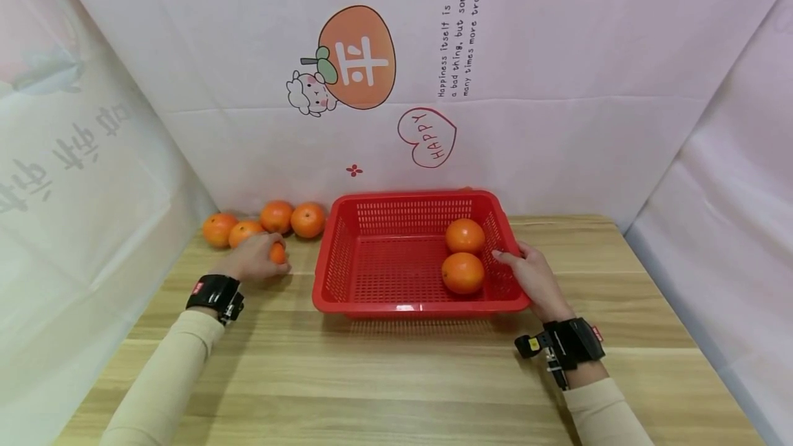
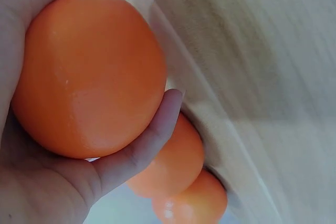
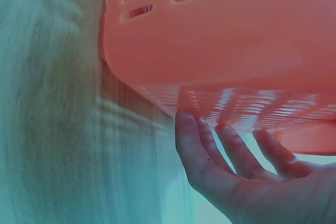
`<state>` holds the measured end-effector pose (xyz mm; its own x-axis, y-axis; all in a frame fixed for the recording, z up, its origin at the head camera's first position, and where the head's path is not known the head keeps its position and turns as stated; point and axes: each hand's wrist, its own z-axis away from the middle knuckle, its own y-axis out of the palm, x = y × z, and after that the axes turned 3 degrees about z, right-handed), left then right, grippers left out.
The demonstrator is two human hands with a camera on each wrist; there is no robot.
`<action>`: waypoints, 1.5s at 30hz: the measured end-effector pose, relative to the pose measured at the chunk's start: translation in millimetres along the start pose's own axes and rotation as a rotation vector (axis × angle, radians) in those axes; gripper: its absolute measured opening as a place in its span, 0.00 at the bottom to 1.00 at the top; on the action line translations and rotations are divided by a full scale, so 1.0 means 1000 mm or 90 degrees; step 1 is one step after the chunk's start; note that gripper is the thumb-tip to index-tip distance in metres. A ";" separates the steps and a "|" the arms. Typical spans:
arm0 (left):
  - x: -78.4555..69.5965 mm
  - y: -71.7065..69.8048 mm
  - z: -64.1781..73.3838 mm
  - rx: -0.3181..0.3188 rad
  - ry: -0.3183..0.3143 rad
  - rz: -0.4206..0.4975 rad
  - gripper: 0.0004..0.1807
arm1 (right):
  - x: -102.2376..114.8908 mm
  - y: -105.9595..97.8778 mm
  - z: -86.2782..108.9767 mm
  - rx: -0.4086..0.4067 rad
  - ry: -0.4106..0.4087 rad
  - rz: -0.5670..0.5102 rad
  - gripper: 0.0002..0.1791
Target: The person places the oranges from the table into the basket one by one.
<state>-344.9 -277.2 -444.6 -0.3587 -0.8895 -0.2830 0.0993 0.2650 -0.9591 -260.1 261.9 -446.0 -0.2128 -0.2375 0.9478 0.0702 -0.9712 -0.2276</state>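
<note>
Pale sleeve point(image 1: 164, 384) at near left leads to the left hand point(image 1: 250, 259), its fingers curled round an orange point(image 1: 278, 254) before four more oranges point(image 1: 276, 217) on the desk point(image 1: 396, 384). Rightward sits a red basket point(image 1: 396, 308) containing two oranges point(image 1: 463, 273), its right rim gripped by the right hand's point(image 1: 537, 282) thumb and fingers.

The front tabletop point(image 1: 384, 384) offers passage; the basket point(image 1: 396, 260) blocks the centre, 4 oranges point(image 1: 276, 216) the back left.

Basket point(image 1: 374, 308): moulded plastic, smooth, rim glossy. Oranges point(image 1: 463, 273): smooth skin, soft shine. Desk point(image 1: 396, 377): wood-grain surface, smooth, low sheen. Backdrop point(image 1: 557, 122): matt cloth, lightly creased. Sleeves point(image 1: 162, 377): matt, soft-looking cloth. Wristbands point(image 1: 213, 292): smooth, glossy, plastic-looking.
</note>
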 end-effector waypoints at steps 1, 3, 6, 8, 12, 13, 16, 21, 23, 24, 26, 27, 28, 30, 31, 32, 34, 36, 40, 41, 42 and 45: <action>0.000 -0.001 0.000 -0.003 0.003 -0.003 0.28 | 0.000 0.000 0.000 0.000 0.000 0.000 0.36; 0.000 -0.003 -0.001 -0.008 0.007 -0.005 0.27 | 0.000 0.000 -0.001 0.000 0.001 0.002 0.36; 0.000 -0.007 -0.002 -0.018 0.012 -0.013 0.25 | 0.000 0.000 -0.001 -0.001 0.001 0.002 0.36; 0.001 -0.009 -0.003 -0.022 0.019 -0.015 0.23 | 0.000 0.000 -0.001 -0.001 0.000 0.000 0.36; 0.000 -0.014 -0.006 -0.022 0.020 -0.025 0.20 | 0.000 0.000 -0.001 0.002 0.000 -0.002 0.36; -0.001 -0.016 -0.006 -0.021 0.017 -0.028 0.20 | 0.000 0.000 0.000 0.002 0.000 -0.002 0.36; -0.005 -0.023 -0.009 -0.017 0.015 -0.039 0.20 | 0.000 0.000 0.000 0.002 0.001 -0.003 0.36; -0.009 -0.035 -0.012 -0.017 0.022 -0.033 0.25 | 0.001 0.001 0.001 -0.001 0.003 -0.004 0.36; -0.011 -0.037 -0.013 -0.012 0.023 -0.026 0.26 | 0.001 0.001 0.001 -0.001 0.002 -0.005 0.36; -0.011 -0.038 -0.014 -0.009 0.022 -0.025 0.26 | 0.001 0.001 0.001 -0.001 0.002 -0.005 0.36; -0.013 -0.040 -0.014 -0.004 0.019 -0.026 0.26 | 0.001 0.001 0.002 -0.002 0.003 -0.006 0.36; -0.014 -0.041 -0.014 -0.002 0.020 -0.026 0.27 | 0.001 0.001 0.002 -0.002 0.004 -0.006 0.36; -0.015 -0.042 -0.015 0.000 0.019 -0.028 0.27 | 0.001 0.001 0.002 -0.002 0.004 -0.006 0.36; -0.017 -0.043 -0.014 0.003 0.017 -0.031 0.29 | 0.001 0.002 0.002 -0.002 0.006 -0.005 0.36; -0.018 -0.043 -0.014 0.003 0.017 -0.033 0.29 | 0.001 0.002 0.002 -0.001 0.008 -0.006 0.36; -0.020 -0.044 -0.014 0.003 0.018 -0.034 0.30 | 0.001 0.002 0.002 -0.001 0.009 -0.005 0.36; -0.023 -0.044 -0.015 0.001 0.028 -0.034 0.30 | 0.000 0.002 0.001 -0.001 0.010 -0.005 0.36; -0.026 -0.045 -0.016 -0.004 0.043 -0.032 0.30 | 0.000 0.002 0.001 -0.001 0.010 -0.006 0.36; -0.032 -0.047 -0.020 -0.013 0.073 -0.023 0.30 | -0.001 0.001 0.000 -0.005 0.009 -0.007 0.36; -0.034 -0.048 -0.021 -0.013 0.074 -0.020 0.30 | -0.001 0.001 0.000 -0.005 0.009 -0.008 0.36; -0.035 -0.048 -0.021 -0.012 0.076 -0.016 0.30 | -0.001 0.001 0.000 -0.005 0.009 -0.007 0.35; -0.038 -0.050 -0.024 -0.006 0.076 -0.008 0.31 | -0.001 0.001 0.000 -0.005 0.008 -0.007 0.35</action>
<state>-358.4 -247.2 -385.8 -0.4679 -0.8421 -0.2681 0.0864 0.2584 -0.9622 -259.8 261.6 -447.4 -0.2263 -0.2269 0.9473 0.0595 -0.9739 -0.2191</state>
